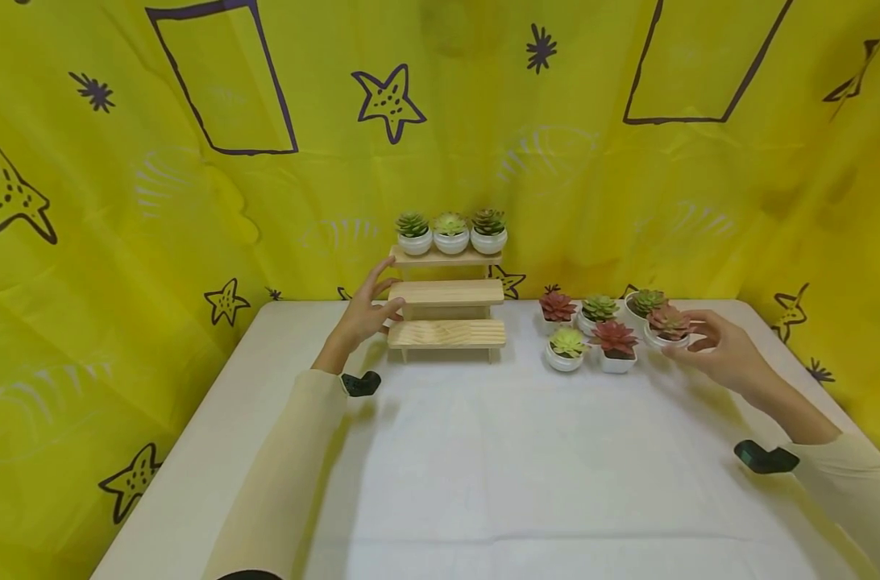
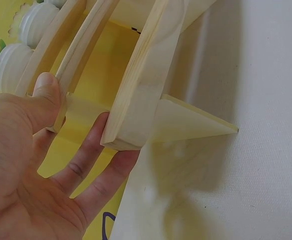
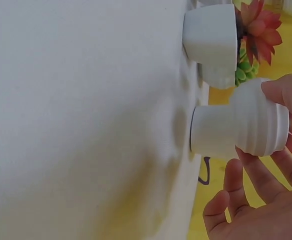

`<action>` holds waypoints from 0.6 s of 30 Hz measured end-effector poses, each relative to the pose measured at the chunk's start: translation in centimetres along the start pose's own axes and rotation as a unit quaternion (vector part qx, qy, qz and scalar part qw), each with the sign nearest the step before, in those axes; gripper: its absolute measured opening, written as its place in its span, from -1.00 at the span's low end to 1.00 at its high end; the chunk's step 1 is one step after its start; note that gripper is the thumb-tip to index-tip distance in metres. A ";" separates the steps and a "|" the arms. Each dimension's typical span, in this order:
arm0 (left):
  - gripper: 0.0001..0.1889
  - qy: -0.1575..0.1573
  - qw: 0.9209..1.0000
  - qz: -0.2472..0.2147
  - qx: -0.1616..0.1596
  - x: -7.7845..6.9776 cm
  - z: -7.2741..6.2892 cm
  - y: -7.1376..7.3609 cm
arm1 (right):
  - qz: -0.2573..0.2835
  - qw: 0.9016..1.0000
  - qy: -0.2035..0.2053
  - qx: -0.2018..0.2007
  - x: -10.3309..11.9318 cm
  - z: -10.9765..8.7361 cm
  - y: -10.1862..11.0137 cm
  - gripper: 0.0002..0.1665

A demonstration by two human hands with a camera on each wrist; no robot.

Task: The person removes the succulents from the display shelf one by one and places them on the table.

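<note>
A three-step wooden stand [image 1: 447, 333] stands at the back middle of the white table. My left hand [image 1: 363, 318] grips the stand's left side, with the thumb [image 2: 47, 97] on the middle step's end and fingertips against the lowest step [image 2: 136, 100]. Three green succulents in round white pots [image 1: 451, 242] line the top step, while the two lower steps are bare. Over at the right, my right hand [image 1: 733, 358] pinches a round white pot [image 3: 260, 117] with a pink succulent [image 1: 670, 321] between thumb and fingers. That pot is raised, overlapping another white pot behind it.
Several potted succulents cluster right of the stand: a dark red one [image 1: 558, 308], a red one in a square pot [image 1: 617, 365], a yellow-green one [image 1: 565, 361] and two green ones [image 1: 599, 308]. A yellow patterned curtain [image 1: 302, 185] hangs behind the table [image 1: 556, 459].
</note>
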State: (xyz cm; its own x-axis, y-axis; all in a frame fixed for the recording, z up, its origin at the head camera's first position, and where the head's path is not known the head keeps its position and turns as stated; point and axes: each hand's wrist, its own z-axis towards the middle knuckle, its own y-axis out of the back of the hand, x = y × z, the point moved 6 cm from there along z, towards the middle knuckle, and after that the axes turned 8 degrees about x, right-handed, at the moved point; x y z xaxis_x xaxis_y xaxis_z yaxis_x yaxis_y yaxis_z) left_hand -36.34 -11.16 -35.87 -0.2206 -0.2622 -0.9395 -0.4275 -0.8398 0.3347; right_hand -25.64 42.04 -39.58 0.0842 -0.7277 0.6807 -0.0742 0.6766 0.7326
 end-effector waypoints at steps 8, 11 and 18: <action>-0.20 -0.004 1.000 0.003 0.004 0.6 0.2 0.1 | -0.003 1.000 0.005 0.013 -0.7 0.3 -0.7 -0.20; -0.19 -0.011 1.000 0.006 0.000 1.6 0.7 0.4 | -0.001 1.000 0.001 0.016 -1.0 0.4 -1.0 -0.21; -0.20 -0.016 1.000 0.022 -0.009 2.4 1.1 0.5 | 0.003 1.000 -0.003 0.019 -1.5 0.6 -1.3 -0.18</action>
State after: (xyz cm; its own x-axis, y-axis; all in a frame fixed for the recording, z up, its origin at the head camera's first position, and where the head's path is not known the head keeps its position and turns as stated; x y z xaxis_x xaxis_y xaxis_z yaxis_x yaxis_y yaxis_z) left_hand -38.01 -11.71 -37.86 -0.2660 -0.2839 -0.9212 -0.4011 -0.8364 0.3735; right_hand -26.24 42.15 -41.56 0.0773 -0.7248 0.6846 -0.1119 0.6760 0.7283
